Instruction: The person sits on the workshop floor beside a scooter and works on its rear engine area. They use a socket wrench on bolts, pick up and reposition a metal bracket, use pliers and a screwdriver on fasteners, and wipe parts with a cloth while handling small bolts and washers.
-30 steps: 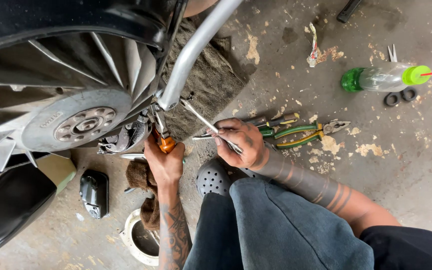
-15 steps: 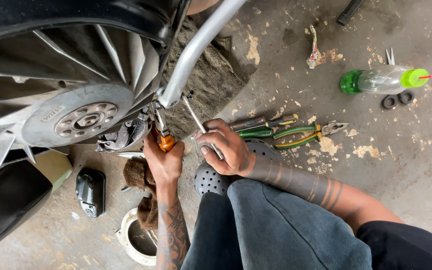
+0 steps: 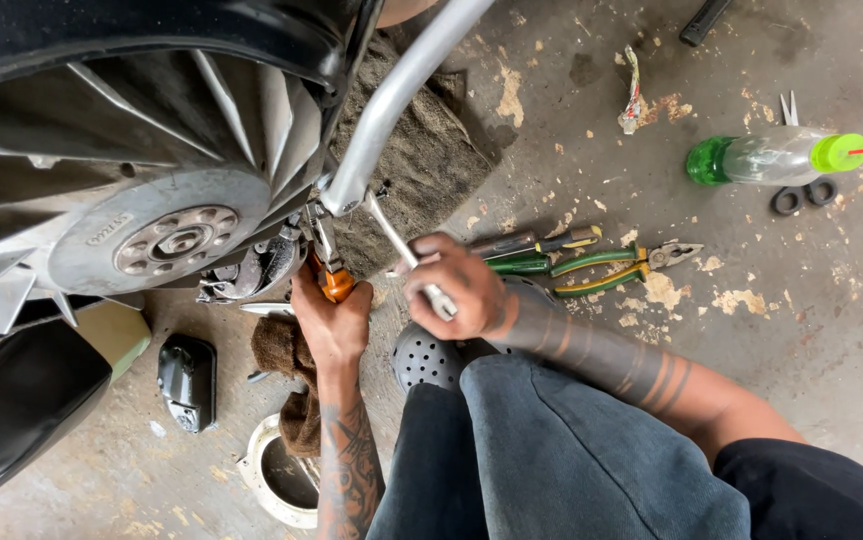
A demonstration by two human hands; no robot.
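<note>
I see a motorcycle wheel [image 3: 142, 190] filling the upper left, alloy spokes and a brake disc [image 3: 167, 240] at its hub. A chrome pipe [image 3: 402, 90] runs diagonally from the top centre down to the axle area. A brown-grey rag [image 3: 422, 170] lies flat on the concrete floor [image 3: 732, 400] behind the pipe.

My own knee in dark trousers [image 3: 552, 460] takes the bottom centre.

My left hand [image 3: 330, 318] is clenched around an orange-handled screwdriver [image 3: 335, 283], its tip pointing up into the fittings just beside the hub. My right hand [image 3: 457, 288] is closed around a slim metal wrench [image 3: 402, 245]; the wrench runs up-left from the fist and its far end meets the lower end of the chrome pipe. Both tools sit close together at the axle, hands near but apart.

A perforated dark clog [image 3: 427, 355] shows below the right hand. A green plastic bottle [image 3: 772, 158] lies on its side at the right, scissors [image 3: 797, 190] touching it. Green-handled pliers [image 3: 622, 268] lie right of the right hand, with more handled tools [image 3: 532, 245] just beside them. A black cover part [image 3: 189, 380] and a white round tin [image 3: 282, 485] sit at the lower left.
</note>
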